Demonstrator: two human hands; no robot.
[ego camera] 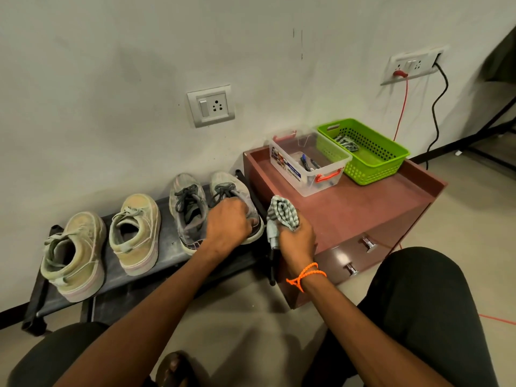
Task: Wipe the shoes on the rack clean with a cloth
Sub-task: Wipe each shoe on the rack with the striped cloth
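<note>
On the low black shoe rack four grubby shoes stand toes to the wall — the left hand grips the rightmost grey sneaker, while the right hand clutches a bunched checked cloth just beside it.

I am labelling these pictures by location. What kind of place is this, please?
Probably a room in a home or hostel, by the wall: a low shoe rack with worn shoes, a small drawer cabinet holding a green basket, and wall sockets.
</note>
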